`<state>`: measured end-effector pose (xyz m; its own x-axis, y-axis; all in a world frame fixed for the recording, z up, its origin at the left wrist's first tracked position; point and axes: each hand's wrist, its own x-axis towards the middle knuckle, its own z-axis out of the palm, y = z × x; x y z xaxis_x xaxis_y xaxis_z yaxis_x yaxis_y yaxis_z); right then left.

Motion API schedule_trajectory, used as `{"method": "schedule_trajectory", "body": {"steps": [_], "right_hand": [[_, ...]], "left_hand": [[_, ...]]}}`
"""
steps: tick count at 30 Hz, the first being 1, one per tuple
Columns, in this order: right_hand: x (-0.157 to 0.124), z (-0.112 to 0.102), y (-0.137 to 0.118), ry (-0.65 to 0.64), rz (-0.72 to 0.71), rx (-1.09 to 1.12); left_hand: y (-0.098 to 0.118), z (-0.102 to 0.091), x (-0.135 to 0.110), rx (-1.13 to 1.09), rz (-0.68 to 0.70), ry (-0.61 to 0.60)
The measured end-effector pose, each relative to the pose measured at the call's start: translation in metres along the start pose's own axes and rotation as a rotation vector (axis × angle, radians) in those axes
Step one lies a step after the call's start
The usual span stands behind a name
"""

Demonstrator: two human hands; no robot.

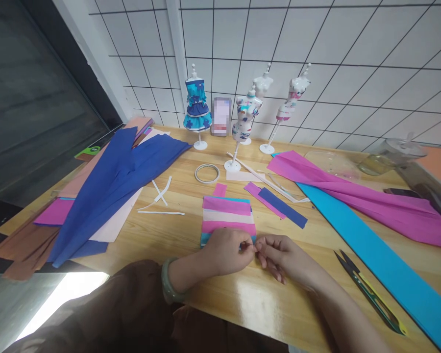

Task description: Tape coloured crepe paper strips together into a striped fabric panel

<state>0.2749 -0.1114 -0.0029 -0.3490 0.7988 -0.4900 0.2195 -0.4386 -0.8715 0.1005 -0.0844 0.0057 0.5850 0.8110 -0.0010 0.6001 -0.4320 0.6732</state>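
A small striped piece of crepe paper, with pink, pale and blue bands, lies flat in front of me. My left hand rests across its lower edge, thumb and fingers pinched together near the right corner. Just right of that corner, the thumb and index finger of my right hand are also pinched, and the two sets of fingertips nearly meet. Whatever is between them is too small to make out. Beyond the piece are a pink scrap, a blue strip and a roll of tape.
Green-and-yellow thread snips lie at the right. Long pink crepe paper and a blue sheet run along that side. Blue crepe paper covers the left. Mini dress forms stand at the back, one wearing a blue dress.
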Motion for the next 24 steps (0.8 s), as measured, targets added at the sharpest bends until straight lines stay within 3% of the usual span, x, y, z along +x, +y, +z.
{"method": "schedule_trajectory", "body": {"steps": [24], "right_hand": [[-0.0062, 0.0015, -0.0049, -0.009, -0.033, -0.097]], "left_hand": [[-0.0011, -0.0007, 0.0010, -0.061, -0.025, -0.043]]}}
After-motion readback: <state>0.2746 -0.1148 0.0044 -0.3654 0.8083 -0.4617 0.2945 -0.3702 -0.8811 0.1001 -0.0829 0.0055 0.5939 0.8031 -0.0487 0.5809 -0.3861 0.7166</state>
